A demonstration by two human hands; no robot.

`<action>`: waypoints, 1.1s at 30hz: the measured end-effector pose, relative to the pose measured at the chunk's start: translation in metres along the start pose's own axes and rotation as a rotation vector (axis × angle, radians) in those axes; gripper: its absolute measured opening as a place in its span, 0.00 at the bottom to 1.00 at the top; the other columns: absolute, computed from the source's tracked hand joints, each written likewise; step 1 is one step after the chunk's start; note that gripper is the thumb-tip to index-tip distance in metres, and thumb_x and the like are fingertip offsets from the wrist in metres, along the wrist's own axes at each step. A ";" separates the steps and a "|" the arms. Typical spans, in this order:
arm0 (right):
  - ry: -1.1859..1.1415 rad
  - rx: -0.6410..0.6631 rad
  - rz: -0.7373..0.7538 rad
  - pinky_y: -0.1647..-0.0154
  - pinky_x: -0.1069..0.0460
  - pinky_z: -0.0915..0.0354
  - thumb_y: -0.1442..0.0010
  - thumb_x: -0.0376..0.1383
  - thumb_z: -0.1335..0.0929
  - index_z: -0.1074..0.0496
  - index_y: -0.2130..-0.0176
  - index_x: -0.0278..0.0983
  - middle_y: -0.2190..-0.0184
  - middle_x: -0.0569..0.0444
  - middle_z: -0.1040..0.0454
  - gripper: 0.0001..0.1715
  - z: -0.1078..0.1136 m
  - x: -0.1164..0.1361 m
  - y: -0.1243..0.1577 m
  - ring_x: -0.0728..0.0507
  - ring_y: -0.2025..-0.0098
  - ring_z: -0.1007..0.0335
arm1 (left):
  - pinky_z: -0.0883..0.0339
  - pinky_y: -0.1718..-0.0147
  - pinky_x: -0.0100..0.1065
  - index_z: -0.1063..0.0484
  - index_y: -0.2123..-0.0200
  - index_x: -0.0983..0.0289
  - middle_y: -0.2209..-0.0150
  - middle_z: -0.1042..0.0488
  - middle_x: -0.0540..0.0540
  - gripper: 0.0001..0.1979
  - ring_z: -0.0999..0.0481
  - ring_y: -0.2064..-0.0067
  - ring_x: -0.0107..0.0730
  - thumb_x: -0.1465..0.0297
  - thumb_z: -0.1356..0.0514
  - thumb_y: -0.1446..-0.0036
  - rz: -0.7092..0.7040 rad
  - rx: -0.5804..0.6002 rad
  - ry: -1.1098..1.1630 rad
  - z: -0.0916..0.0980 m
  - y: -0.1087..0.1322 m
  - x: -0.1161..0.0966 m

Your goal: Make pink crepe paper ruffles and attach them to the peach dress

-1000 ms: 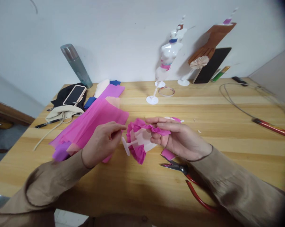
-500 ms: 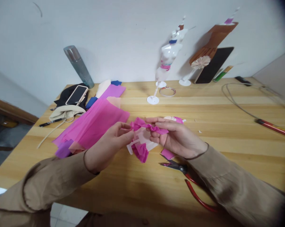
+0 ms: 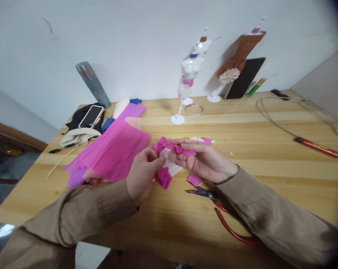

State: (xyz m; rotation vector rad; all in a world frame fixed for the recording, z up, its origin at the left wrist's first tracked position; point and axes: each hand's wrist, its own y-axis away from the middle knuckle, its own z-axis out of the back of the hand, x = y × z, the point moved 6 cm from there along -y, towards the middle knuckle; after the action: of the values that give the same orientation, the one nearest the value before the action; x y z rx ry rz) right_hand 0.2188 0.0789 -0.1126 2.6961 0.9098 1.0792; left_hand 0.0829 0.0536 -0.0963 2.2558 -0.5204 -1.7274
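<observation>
A gathered strip of bright pink crepe paper [image 3: 166, 144] spans my two hands above the table. My left hand [image 3: 145, 170] is closed, thumb and fingers pinching the strip's left part. My right hand [image 3: 204, 157] holds the ruffled right end between thumb and fingers, palm turned inward. Below them lie a pale pink sheet [image 3: 173, 164] and a ruffled pink piece [image 3: 164, 178], partly hidden by the hands. Open scissors [image 3: 210, 195] with red handles rest just under my right wrist, beside a small pink scrap [image 3: 195, 179].
A stack of pink and purple crepe paper [image 3: 115, 149] lies to the left, near a phone [image 3: 92, 116] and a spray can [image 3: 94, 86]. Small white mannequins [image 3: 191, 67] and one in a brown dress [image 3: 237, 56] stand at the back. A red-handled tool [image 3: 318, 147] with a cord lies right.
My left hand has moved right and closed into a tighter pinch on the pink strip, covering more of the pale sheet. My right hand keeps its hold. The camera view has shifted slightly.
</observation>
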 end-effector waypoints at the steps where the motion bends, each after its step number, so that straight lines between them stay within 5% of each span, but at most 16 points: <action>1: -0.005 0.000 -0.003 0.64 0.54 0.27 0.47 0.26 0.31 0.24 0.62 0.32 0.74 0.53 0.23 0.10 0.001 0.000 0.000 0.51 0.75 0.27 | 0.43 0.78 0.25 0.44 0.77 0.64 0.80 0.37 0.44 0.18 0.35 0.78 0.20 0.74 0.33 0.53 -0.013 -0.015 0.015 0.001 -0.001 0.000; 8: -0.029 0.015 -0.027 0.68 0.55 0.28 0.47 0.25 0.32 0.24 0.62 0.32 0.74 0.54 0.23 0.11 0.004 -0.003 0.001 0.52 0.77 0.29 | 0.40 0.78 0.24 0.43 0.76 0.64 0.77 0.35 0.44 0.17 0.34 0.78 0.19 0.75 0.34 0.53 -0.059 -0.040 0.152 -0.003 -0.007 -0.001; 14: -0.032 0.002 -0.016 0.69 0.54 0.29 0.48 0.26 0.31 0.24 0.62 0.31 0.76 0.54 0.25 0.10 0.005 -0.001 0.001 0.53 0.78 0.32 | 0.30 0.66 0.30 0.32 0.65 0.67 0.67 0.25 0.55 0.02 0.24 0.67 0.27 0.74 0.43 0.40 0.122 0.002 0.231 -0.012 0.000 0.004; 20: 0.006 0.028 -0.011 0.71 0.56 0.30 0.47 0.25 0.31 0.23 0.62 0.30 0.77 0.54 0.25 0.10 -0.001 0.001 0.003 0.53 0.79 0.33 | 0.30 0.56 0.32 0.27 0.60 0.67 0.57 0.23 0.61 0.09 0.23 0.58 0.33 0.69 0.45 0.37 0.219 0.146 0.221 -0.016 0.010 -0.002; 26: 0.057 0.040 -0.005 0.71 0.55 0.31 0.48 0.26 0.31 0.22 0.63 0.30 0.75 0.52 0.23 0.10 -0.001 0.002 0.002 0.52 0.77 0.30 | 0.30 0.56 0.32 0.25 0.64 0.68 0.62 0.22 0.59 0.18 0.23 0.61 0.31 0.68 0.53 0.32 0.304 0.094 0.300 -0.020 0.006 0.008; 33: 0.147 0.074 -0.027 0.75 0.56 0.34 0.49 0.27 0.29 0.22 0.64 0.30 0.74 0.50 0.22 0.09 -0.003 0.005 0.005 0.51 0.77 0.29 | 0.30 0.61 0.30 0.28 0.66 0.65 0.65 0.24 0.55 0.14 0.25 0.66 0.28 0.70 0.51 0.34 0.316 0.084 0.426 -0.036 -0.004 0.013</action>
State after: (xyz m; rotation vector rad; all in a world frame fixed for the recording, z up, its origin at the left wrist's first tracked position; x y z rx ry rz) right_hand 0.2217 0.0773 -0.1062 2.6829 1.0247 1.2776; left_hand 0.1216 0.0510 -0.1000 2.3489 -0.8057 -1.0556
